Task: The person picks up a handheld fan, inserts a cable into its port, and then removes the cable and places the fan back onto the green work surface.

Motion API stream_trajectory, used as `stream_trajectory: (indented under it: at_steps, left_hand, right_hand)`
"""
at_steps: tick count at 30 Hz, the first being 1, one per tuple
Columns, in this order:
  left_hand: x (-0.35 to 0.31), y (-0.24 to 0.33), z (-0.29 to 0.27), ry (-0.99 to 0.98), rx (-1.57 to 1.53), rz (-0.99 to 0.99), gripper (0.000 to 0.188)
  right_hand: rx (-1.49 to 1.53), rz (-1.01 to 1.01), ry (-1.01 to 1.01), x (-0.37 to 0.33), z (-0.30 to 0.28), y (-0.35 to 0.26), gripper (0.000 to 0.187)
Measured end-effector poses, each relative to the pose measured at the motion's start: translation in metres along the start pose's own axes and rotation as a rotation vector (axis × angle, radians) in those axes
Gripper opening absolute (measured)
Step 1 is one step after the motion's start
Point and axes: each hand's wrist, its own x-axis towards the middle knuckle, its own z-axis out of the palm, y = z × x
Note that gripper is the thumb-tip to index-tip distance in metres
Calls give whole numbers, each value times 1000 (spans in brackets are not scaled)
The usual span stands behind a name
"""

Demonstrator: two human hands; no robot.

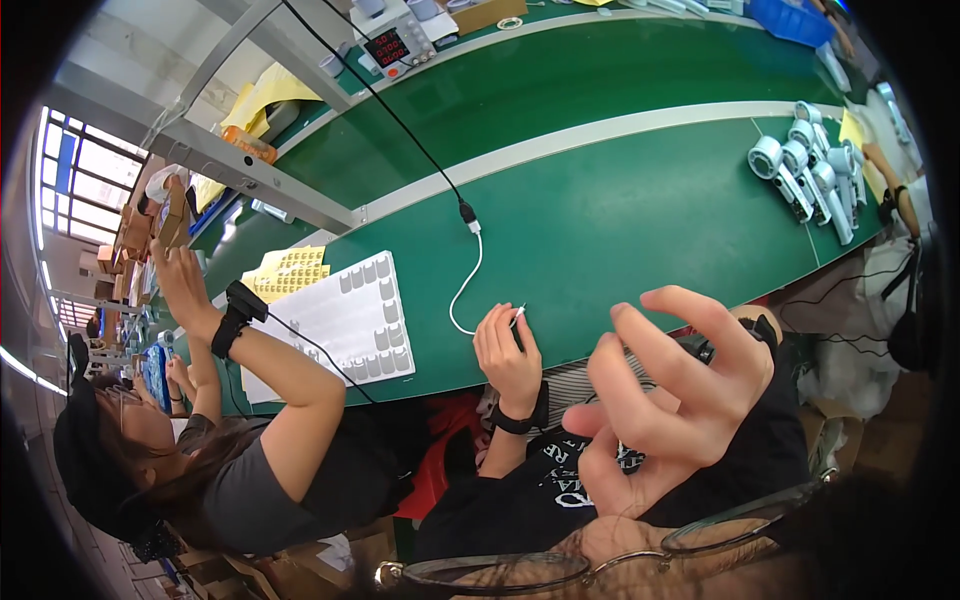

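Note:
My left hand (pixel 508 352) rests at the near edge of the green table, its fingers closed around the plug end of a thin white cable (pixel 463 290). The small metal tip of that plug pokes out beside the fingertips. From there the cable curves away and joins a black lead (pixel 400 125) through a connector that hangs over the table. My right hand (pixel 685 390) is raised close to the camera, fingers bent and spread apart. Nothing shows between them. Both wrists wear black straps.
Several pale blue-grey devices with round heads and handles (pixel 815 170) lie piled at the right. White sheets of grey stickers (pixel 330 325) and a yellow sheet (pixel 295 270) lie left. A bench power supply (pixel 392 45) stands on the shelf. A co-worker (pixel 270 460) sits at left, arm raised.

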Motion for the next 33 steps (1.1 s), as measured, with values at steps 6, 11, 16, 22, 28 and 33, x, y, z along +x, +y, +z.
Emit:
stream_trajectory:
  at_steps: [6, 11, 16, 22, 28, 33]
  left_hand:
    - [7, 13, -10, -65, -19, -59, 12]
    - [-14, -7, -2, -77, -32, -63, 12]
    - [5, -4, -27, 13, -216, -157, 13]
    - [8, -27, -50, 100, -279, -293, 14]
    - [1, -51, -46, 131, -309, -289, 14]
    - [8, -47, -49, 113, -248, -244, 13]
  right_hand:
    - [55, 25, -19, 4, 6, -3, 21]
    - [111, 145, -198, 0, 22, 2, 21]
    - [-64, 306, -540, -21, 94, 73, 17]
    - [-70, 330, -845, -40, 275, 182, 21]
    - [353, 317, -713, -4, 446, 167, 62]
    - [573, 229, -800, 40, 517, 96, 70]
